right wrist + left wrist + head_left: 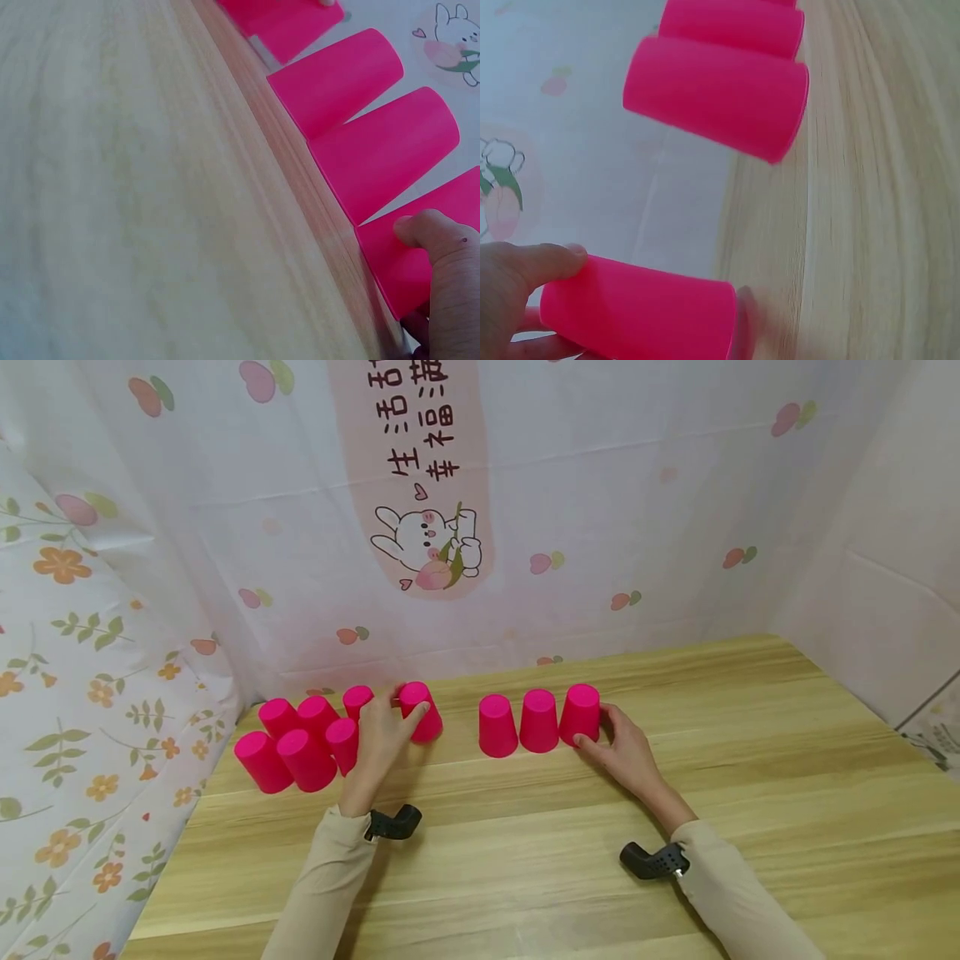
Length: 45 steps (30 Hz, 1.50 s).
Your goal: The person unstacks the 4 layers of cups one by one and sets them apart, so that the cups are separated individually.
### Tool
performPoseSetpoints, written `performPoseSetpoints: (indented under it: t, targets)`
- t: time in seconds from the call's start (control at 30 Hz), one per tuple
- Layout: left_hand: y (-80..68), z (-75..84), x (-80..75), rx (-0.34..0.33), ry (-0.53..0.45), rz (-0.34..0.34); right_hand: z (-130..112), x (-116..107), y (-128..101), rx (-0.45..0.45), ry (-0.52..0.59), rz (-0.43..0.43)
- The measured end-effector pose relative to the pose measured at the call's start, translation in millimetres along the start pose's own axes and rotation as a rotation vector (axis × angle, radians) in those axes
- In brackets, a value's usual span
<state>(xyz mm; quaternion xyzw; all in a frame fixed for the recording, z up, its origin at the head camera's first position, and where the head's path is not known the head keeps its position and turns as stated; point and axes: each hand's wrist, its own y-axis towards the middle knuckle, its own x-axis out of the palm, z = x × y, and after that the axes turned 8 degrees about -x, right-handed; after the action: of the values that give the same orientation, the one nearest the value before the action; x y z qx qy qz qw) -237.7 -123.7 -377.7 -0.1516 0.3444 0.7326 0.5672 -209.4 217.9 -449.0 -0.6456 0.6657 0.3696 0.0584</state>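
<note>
On the wooden table (pixel 750 793), pink cups are being set upside down in a row. Three inverted cups are already lined up near the middle, and the rightmost of them (pixel 581 713) is held by the right hand (pixel 626 752), whose thumb and fingers are curled round its lower wall; in the right wrist view the thumb (pixel 427 229) is seen pressed on that cup while its rim rests on the table. A fourth cup (pixel 420 712) is gripped by the left hand (pixel 382 735), with the thumb on its near side and the fingers wrapped behind, and it stands apart from the row, with a gap left between it and the nearest row cup (pixel 498 725). A cluster of six more cups (pixel 300 745) is gathered at the left edge, beside the floral cloth (pixel 82 635). By this showing, the row is judged about a third laid: three cups are placed, one is in hand, and the cluster remains to be moved.
</note>
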Motion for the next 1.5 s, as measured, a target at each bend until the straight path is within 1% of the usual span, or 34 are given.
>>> performPoseSetpoints:
  t: [0.13,0.23,0.43,0.6,0.83,1.1,1.2,1.27,1.4,1.5]
  targets:
    - [3.1,-4.9,-1.0,-0.036,0.028,0.018,0,0,1,-0.006,0.002,-0.002]
    - [5.2,-8.1,-1.2,-0.062,0.025,0.022,0,0,1,-0.007,0.000,-0.001]
    - [9.4,-10.4,-0.7,-0.059,0.019,0.032,1,-1,1,-0.001,0.007,-0.002]
    - [11.0,-9.4,1.1,-0.072,0.059,0.034,1,-1,1,-0.001,0.011,-0.003]
    - [12.3,-7.8,3.9,-0.102,0.110,0.076,1,-1,1,-0.005,0.001,0.000]
    - [13.0,-9.3,6.5,-0.095,0.161,0.088,-1,-1,1,-0.001,0.005,-0.005]
    - [11.9,-9.0,6.8,-0.089,0.207,0.095,-1,-1,1,0.001,0.005,-0.005]
    - [9.8,-7.4,7.0,-0.091,0.239,0.086,-1,-1,1,0.004,0.003,-0.007]
    - [1.7,-3.1,9.2,-0.090,0.311,0.067,-1,-1,0,0.007,-0.004,-0.007]
    - [-4.9,2.9,8.9,-0.087,0.353,0.076,-1,-1,0,0.006,-0.006,-0.007]
